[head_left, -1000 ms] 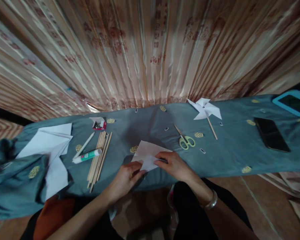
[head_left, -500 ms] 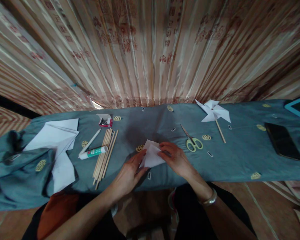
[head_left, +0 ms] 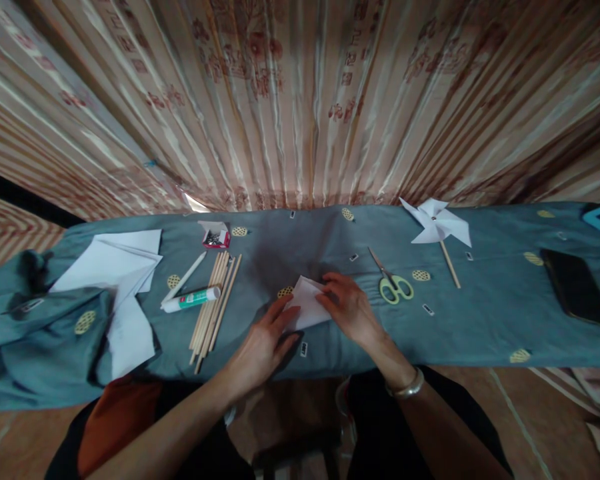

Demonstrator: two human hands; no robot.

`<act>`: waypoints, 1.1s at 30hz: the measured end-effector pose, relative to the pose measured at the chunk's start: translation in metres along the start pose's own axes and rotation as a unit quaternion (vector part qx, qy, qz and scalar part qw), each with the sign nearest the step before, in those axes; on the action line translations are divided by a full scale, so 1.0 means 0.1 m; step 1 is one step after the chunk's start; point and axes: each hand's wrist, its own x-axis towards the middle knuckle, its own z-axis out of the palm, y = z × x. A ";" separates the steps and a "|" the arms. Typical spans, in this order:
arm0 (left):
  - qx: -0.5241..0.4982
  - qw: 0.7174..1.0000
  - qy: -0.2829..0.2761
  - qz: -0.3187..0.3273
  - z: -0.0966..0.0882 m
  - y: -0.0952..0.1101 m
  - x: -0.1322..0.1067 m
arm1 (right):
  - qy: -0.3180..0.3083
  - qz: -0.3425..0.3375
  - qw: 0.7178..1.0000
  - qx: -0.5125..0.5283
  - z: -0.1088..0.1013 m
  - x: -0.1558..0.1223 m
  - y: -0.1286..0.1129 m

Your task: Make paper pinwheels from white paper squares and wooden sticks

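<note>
A folded piece of white paper [head_left: 307,305] lies on the cloth between both hands. My left hand [head_left: 263,343] has its fingers on the paper's left edge, with the thumb lower down near the cloth. At the upper right corner, my right hand [head_left: 350,310] grips the paper between thumb and fingers; a silver bangle is on that wrist. Scissors with pale green handles [head_left: 396,289] rest to the right of my right hand. Left of my left hand are several thin wooden sticks [head_left: 213,313] and a glue stick [head_left: 193,299] whose end touches them.
A paper pinwheel on a stick [head_left: 437,223] lies at the back right, with a dark phone [head_left: 577,287] beyond it. An open small box of metal pins [head_left: 215,235], a white pencil-like stick [head_left: 187,277] and white paper sheets [head_left: 115,263] lie left. A pleated curtain [head_left: 300,100] hangs behind.
The view has shifted slightly, so the table things sit a little further right. The paper's upper flap lies flatter, and my left fingers have moved further onto the paper.
</note>
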 end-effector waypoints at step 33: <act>0.023 1.000 -0.013 -0.005 0.01 -0.04 0.04 | 0.057 0.001 0.998 -0.014 0.12 0.03 0.02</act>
